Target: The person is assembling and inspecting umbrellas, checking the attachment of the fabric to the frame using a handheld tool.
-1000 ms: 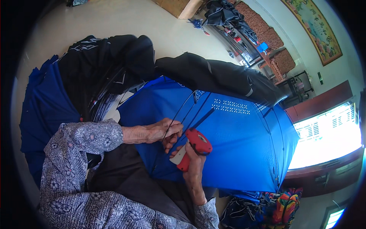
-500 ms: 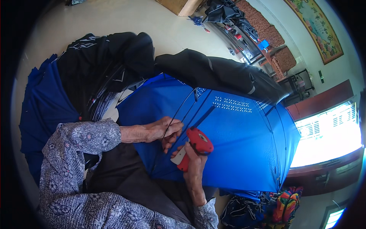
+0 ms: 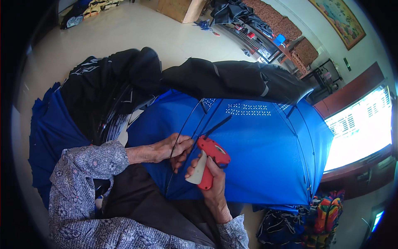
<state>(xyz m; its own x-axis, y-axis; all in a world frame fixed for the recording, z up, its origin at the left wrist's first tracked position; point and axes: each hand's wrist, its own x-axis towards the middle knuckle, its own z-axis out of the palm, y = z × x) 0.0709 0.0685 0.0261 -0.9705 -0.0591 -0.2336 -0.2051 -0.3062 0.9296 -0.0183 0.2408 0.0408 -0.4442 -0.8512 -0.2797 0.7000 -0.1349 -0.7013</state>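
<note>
An opened umbrella (image 3: 257,153) lies across my lap, its blue inner side toward me and thin dark ribs running over it. My left hand (image 3: 176,149) is closed by one rib, the fingers pinching at the rib or the cloth there; what exactly sits between the fingertips is hidden. In my right hand (image 3: 216,178) is a red and white tagging gun (image 3: 213,150), my fingers wrapped round its pale trigger. Its front end points up and left, close beside my left fingertips. A short dark strap (image 3: 218,125) lies on the blue cloth just beyond the gun.
Left of me lies a heap of black folded umbrellas (image 3: 116,74) and blue cloth (image 3: 49,145). Bright multicoloured cloth (image 3: 325,213) lies at the lower right. Farther off are a cardboard box (image 3: 180,9), a low table with things on it, and a brown sofa (image 3: 273,20).
The tagging gun has turned more upright and its front end has come nearer my left fingers. My left hand still pinches by the rib. The whole view has shifted slightly.
</note>
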